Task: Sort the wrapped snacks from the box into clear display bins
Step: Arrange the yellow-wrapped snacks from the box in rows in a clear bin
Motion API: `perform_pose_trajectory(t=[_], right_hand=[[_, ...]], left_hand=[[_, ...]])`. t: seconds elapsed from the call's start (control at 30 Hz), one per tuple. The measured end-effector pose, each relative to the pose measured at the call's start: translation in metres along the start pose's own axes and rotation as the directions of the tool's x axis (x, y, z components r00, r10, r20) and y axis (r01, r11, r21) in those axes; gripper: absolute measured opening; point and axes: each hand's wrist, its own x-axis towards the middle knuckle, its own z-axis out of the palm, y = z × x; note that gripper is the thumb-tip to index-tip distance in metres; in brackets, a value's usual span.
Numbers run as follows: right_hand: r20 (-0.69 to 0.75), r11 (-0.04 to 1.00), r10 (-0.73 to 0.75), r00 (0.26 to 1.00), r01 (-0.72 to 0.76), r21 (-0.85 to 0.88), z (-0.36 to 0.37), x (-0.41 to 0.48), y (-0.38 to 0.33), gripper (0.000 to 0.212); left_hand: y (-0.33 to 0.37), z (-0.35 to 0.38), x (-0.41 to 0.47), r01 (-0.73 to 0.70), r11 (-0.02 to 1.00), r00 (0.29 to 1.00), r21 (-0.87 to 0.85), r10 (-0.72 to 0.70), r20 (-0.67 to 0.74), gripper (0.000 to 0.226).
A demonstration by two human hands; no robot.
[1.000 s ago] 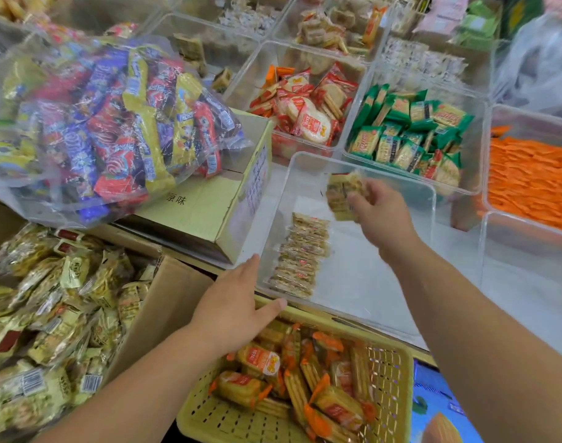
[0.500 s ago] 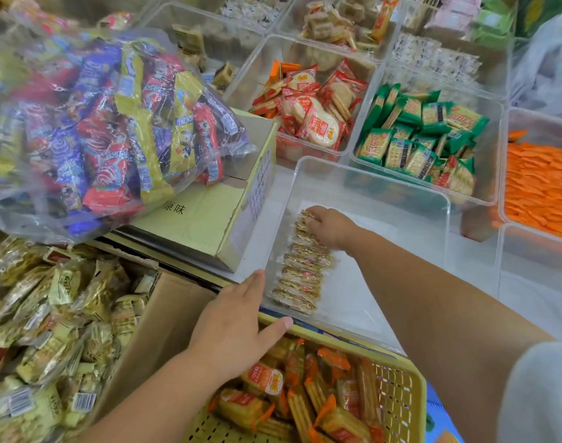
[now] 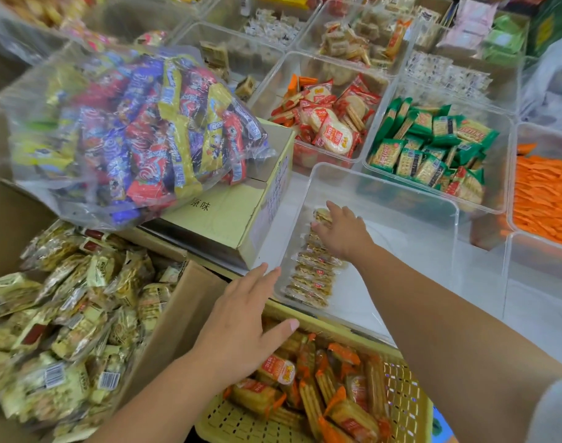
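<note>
Clear bin [image 3: 401, 212] filling step: right hand [image 3: 343, 236] inside it, fingers flat, pressing cracker packets [image 3: 311, 276] into a row along its left wall. Left hand [image 3: 241, 327] relaxed, empty, beside its near corner. Next likely: grab more from cardboard box [image 3: 184, 308] left of it.

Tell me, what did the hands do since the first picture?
The right hand brought its wrapped snack down into the clear bin, added it at the far end of the row of snacks, and now rests on it with straight fingers. The left hand stayed at the bin's near corner, above the yellow basket.
</note>
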Motion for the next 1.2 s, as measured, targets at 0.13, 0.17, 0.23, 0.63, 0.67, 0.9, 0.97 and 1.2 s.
perform_pose_trajectory(t=[0.13,0.17,0.23,0.63,0.67,0.9,0.97,1.2], right_hand=[[-0.168,0.986,-0.153,0.974,0.162,0.037,0.008,-0.05,-0.035,0.068],[-0.185,0.971,-0.221,0.958,0.234,0.051,0.013,-0.068,-0.049,0.066],[-0.175,0.921,-0.372,0.912,0.386,0.054,0.027,-0.11,-0.079,0.062],[0.15,0.652,-0.711,0.687,0.724,-0.224,0.144,-0.248,-0.214,0.053],[0.163,0.64,-0.699,0.696,0.711,-0.293,0.149,-0.248,-0.218,0.057],[0.167,0.654,-0.618,0.768,0.621,-0.432,0.159,-0.249,-0.225,0.056],[0.17,0.67,-0.593,0.787,0.599,-0.437,0.158,-0.251,-0.226,0.054],[0.144,0.703,-0.555,0.819,0.555,-0.444,0.16,-0.254,-0.232,0.047]], left_hand=[[-0.012,-0.028,-0.055,-0.034,0.993,0.959,-0.113,0.001,-0.285,0.062],[-0.019,-0.037,-0.069,-0.031,0.99,0.931,-0.135,-0.02,-0.363,0.059],[-0.041,-0.053,-0.096,0.008,0.985,0.872,-0.17,-0.09,-0.482,0.046],[-0.251,-0.12,-0.155,0.534,0.843,0.829,0.057,-0.509,-0.231,0.09],[-0.26,-0.122,-0.15,0.53,0.846,0.837,0.066,-0.509,-0.199,0.094],[-0.272,-0.098,-0.093,0.509,0.836,0.853,0.204,-0.522,0.014,0.126],[-0.275,-0.09,-0.084,0.533,0.813,0.834,0.236,-0.552,0.019,0.129],[-0.29,-0.075,-0.075,0.521,0.829,0.849,0.202,-0.527,-0.026,0.1]])
